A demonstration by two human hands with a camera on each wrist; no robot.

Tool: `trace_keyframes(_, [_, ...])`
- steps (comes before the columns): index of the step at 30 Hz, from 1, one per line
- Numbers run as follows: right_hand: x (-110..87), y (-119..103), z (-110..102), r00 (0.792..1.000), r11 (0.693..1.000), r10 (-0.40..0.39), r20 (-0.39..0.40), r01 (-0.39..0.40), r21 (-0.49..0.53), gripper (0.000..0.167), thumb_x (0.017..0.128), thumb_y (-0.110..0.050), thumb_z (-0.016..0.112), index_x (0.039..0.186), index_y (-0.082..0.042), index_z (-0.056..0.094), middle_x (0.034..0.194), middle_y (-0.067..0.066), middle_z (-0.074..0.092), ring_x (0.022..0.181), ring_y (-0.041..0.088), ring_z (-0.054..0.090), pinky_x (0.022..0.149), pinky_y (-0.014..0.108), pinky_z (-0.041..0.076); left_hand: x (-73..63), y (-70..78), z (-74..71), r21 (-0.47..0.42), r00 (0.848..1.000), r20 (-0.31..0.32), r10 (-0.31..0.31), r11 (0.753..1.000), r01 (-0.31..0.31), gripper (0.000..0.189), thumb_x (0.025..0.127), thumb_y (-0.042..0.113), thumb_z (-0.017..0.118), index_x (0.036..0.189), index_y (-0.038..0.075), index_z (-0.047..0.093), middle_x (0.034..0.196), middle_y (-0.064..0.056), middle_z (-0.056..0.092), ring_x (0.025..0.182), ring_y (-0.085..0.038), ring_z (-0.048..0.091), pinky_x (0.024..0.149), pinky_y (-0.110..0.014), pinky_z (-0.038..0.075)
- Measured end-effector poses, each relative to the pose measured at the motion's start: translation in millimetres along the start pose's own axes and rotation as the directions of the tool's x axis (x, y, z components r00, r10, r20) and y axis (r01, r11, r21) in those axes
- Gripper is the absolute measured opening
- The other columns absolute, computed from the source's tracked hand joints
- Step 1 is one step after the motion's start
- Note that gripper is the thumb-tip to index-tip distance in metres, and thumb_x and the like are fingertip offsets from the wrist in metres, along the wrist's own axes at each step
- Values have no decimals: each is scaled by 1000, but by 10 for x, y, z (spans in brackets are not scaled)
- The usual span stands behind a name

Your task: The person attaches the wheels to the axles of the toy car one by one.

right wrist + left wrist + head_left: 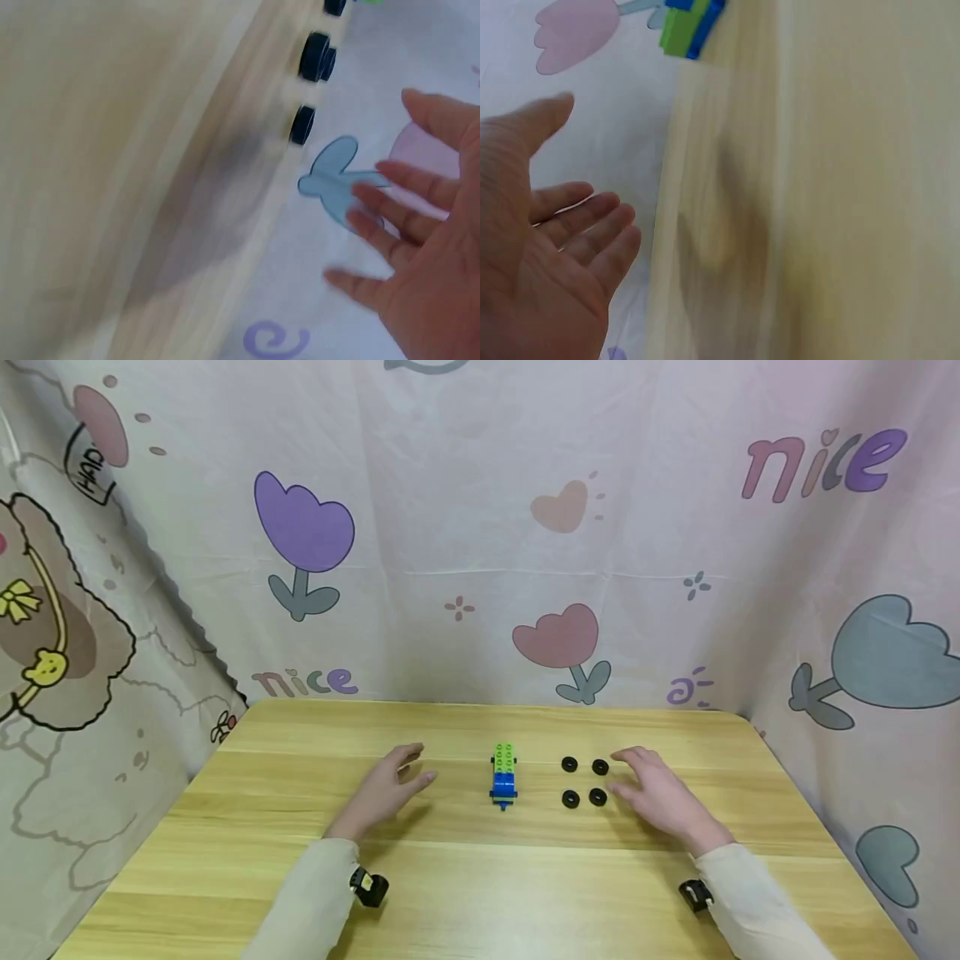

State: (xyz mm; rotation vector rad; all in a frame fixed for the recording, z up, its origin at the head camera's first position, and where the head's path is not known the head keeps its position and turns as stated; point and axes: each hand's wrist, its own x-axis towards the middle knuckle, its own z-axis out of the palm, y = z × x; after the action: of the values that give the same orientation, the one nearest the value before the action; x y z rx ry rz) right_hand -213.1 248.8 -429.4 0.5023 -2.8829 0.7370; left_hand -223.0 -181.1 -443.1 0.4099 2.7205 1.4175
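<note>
A toy car body (504, 775) made of green and blue building bricks stands near the middle of the wooden table. To its right lie several black toy wheels (570, 798), set out in two rows. My left hand (386, 789) is over the table left of the car body, fingers relaxed and holding nothing. Close by the wheels on their right side is my right hand (656, 793), also holding nothing, its fingertips nearest the right-hand pair. In the right wrist view, spread fingers show apart from the black wheels (315, 57).
The pale wooden table (480, 893) ends at a back edge against a printed curtain (450, 527), which also hangs along both sides. A small black camera (369, 887) is worn on the left wrist and another (696, 896) on the right.
</note>
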Motion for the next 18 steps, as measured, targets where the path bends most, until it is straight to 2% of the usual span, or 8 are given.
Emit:
trace_keyframes(2, [40, -61, 49, 999, 999, -21, 34, 19, 45, 51, 91, -23, 71, 132, 3, 55, 130, 19, 55, 122, 40, 48, 102, 59, 36, 36, 42, 48, -85, 1000, 26, 7, 996, -5, 78, 93, 40, 68, 150, 0, 34, 151, -22, 35, 135, -42, 37, 108, -49, 33])
trace_keyframes(4, [75, -114, 96, 997, 997, -35, 69, 30, 70, 50, 89, -23, 73, 130, 2, 57, 127, 15, 57, 120, 37, 50, 102, 56, 38, 75, 94, 109, -116, 999, 49, -6, 993, 12, 82, 89, 39, 72, 151, 3, 33, 154, -19, 32, 136, -43, 35, 108, -51, 32])
trace_keyframes(9, [145, -222, 196, 989, 995, -69, 129, 59, 77, 49, 86, -22, 77, 126, 1, 61, 123, 10, 59, 117, 32, 52, 102, 52, 40, 210, 218, 291, -71, 995, 97, -32, 997, 39, 86, 85, 38, 77, 154, 13, 31, 158, -11, 26, 138, -43, 30, 107, -58, 30])
trace_keyframes(15, [216, -307, 318, 978, 992, -128, 162, 128, 14, 46, 82, -21, 80, 119, 0, 65, 116, 9, 59, 114, 30, 51, 101, 49, 42, 386, 342, 519, -53, 987, 160, -31, 998, 40, 94, 81, 42, 80, 155, 15, 28, 158, -8, 25, 140, -38, 29, 109, -57, 29])
trace_keyframes(18, [230, -355, 364, 977, 991, -132, 169, 135, -8, 45, 80, -18, 82, 118, -1, 66, 117, 10, 59, 116, 31, 49, 103, 49, 39, 462, 377, 633, -4, 982, 186, -24, 1000, 25, 99, 80, 47, 80, 156, 15, 26, 159, -8, 24, 142, -35, 25, 110, -58, 26])
